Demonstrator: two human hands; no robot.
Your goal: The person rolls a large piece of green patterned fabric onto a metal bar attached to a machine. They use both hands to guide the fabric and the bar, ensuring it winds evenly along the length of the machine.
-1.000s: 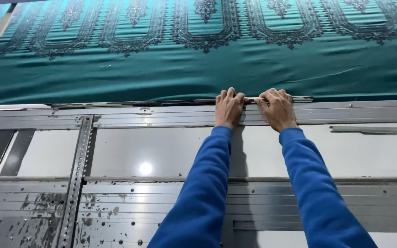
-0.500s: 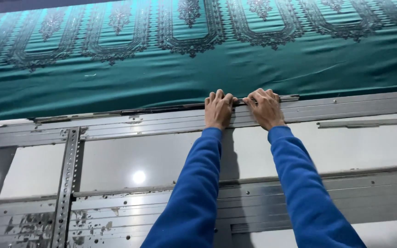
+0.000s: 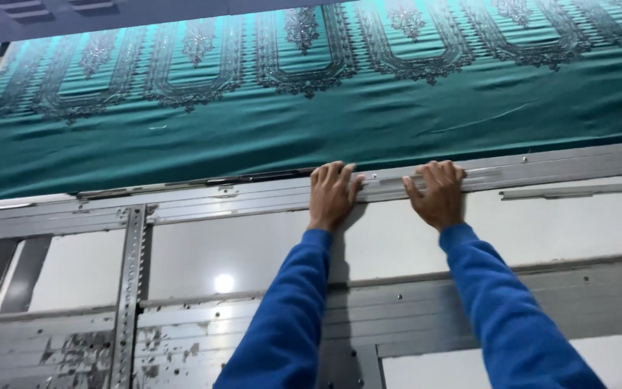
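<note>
Since the earlier frames our hands have drawn apart along the metal rail [image 3: 253, 200]: they were almost touching on it, and a clear gap of bare rail now lies between them. Our left hand [image 3: 331, 194] and right hand [image 3: 437, 193] both lie palm-down on the rail, fingers curled over its far upper edge, thumbs below. Neither hand is closed around anything loose; each is half-bent and pressed against the metal (whether the fingertips pinch the cloth edge behind the rail we cannot tell).

Along that rail runs the thing we work at, the near edge of the teal patterned fabric [image 3: 311, 122], which spreads away from us on the far side, its woven arch motifs in a row from left to right. Its long axis lies left to right, matching the rail, so the edge sits just beyond both sets of fingers, touching or nearly touching them. To the left of our left hand a dark seam [image 3: 253, 177] shows where the cloth edge meets the rail, and that stretch lies nearer our left hand than our right.

Nearer to us, below the rail, are a pale panel [image 3: 217, 252], a perforated upright bar [image 3: 129, 288] at left, and our blue sleeves [image 3: 282, 317].
</note>
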